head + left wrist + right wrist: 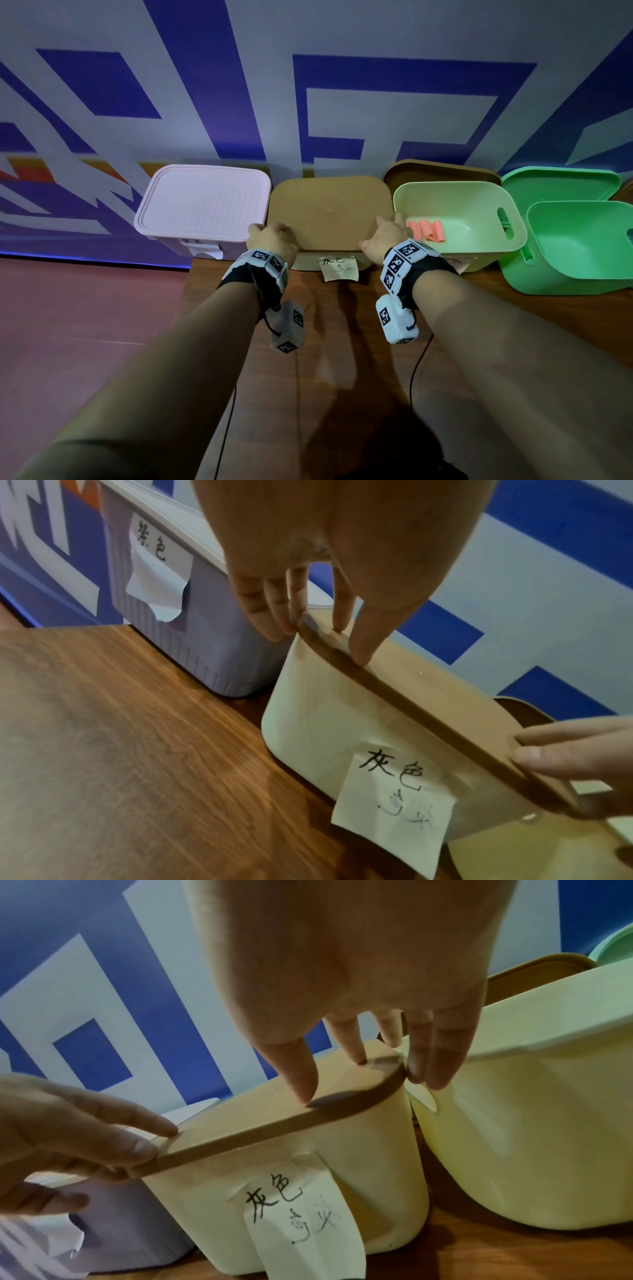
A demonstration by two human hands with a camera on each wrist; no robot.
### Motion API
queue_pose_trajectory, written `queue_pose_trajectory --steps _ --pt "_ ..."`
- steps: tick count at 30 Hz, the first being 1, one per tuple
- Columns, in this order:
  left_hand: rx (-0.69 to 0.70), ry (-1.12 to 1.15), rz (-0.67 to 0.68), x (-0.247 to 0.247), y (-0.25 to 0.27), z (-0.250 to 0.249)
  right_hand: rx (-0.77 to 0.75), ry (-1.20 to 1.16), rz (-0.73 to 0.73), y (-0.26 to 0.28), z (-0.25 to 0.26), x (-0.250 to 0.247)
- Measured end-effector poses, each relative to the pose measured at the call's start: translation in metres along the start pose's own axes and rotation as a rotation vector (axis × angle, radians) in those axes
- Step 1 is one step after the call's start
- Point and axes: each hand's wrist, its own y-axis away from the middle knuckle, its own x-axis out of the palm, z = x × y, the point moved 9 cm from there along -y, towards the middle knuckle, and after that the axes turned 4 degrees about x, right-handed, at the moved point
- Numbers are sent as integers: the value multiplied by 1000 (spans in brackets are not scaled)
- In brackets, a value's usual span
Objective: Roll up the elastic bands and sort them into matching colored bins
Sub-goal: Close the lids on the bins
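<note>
Together, left hand (270, 236) and right hand (387, 233) pinch the brown lid (330, 212) at opposite near corners, fingers (301, 1069) curled over its edge atop the cream bin (325, 723).

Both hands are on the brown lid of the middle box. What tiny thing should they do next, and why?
Probably lift the brown lid straight up. The left hand and right hand each grip a front corner of it, and it still covers the cream bin, so nothing can go in until it comes off.
</note>
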Motion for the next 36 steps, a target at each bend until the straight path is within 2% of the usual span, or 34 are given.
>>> queue_pose_trajectory --steps 3,6,11,14,18,20,25,28,30,36 --pt "56 -64 -16 -1 2 -4 -32 77 7 -1 1 2" --pt "115 -155 37 1 -3 -10 -61 137 11 -3 4 1" --pt "115 -339 122 -4 -10 -20 -63 187 34 -9 7 -2" --pt "117 -419 130 -13 -12 -31 -60 158 6 -8 8 -10" --pt "210 -241 67 -26 -19 -73 7 -45 -95 -6 -3 -40" --pt "241 -86 103 -21 -19 -101 55 -95 -120 -10 -18 -58" --pt "210 241 209 19 -11 -167 86 -247 -156 -34 -67 -101" --pt "218 290 191 41 -12 -199 109 -281 -269 -58 -100 -129" --pt "192 312 179 55 -16 -213 73 -269 -319 -77 -114 -143" --pt "90 321 175 96 -33 -240 -5 -183 -272 -136 -145 -161"
